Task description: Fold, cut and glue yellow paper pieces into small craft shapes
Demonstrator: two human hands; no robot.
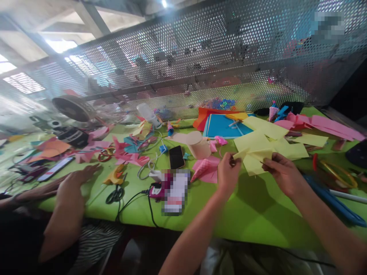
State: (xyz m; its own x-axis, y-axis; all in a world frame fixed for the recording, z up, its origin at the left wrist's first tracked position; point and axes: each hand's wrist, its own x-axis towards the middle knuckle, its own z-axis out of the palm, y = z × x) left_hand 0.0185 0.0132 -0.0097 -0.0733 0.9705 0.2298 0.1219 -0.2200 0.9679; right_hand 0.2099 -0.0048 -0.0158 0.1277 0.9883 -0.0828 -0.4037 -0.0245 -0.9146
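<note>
Between my two hands is a piece of folded yellow paper (256, 155), raised a little over the green table. My left hand (229, 173) pinches its left end, fingers closed. The right end is gripped between the thumb and fingers of my right hand (282, 170). Behind and under it lie loose yellow sheets (266, 128), partly hidden by the held piece. Left of my left hand, a pink paper cone (201, 170) rests on a pink sheet (211, 173). A beige paper roll (198, 144) stands just beyond.
Several coloured papers, including a blue sheet (220, 126), cover the green table (243, 219). A phone (176, 192), a black phone (176, 157) and a yellow glue gun (114, 175) with cables lie leftward. Another person's arms (70, 191) rest at left. A perforated metal screen (183, 57) borders the back.
</note>
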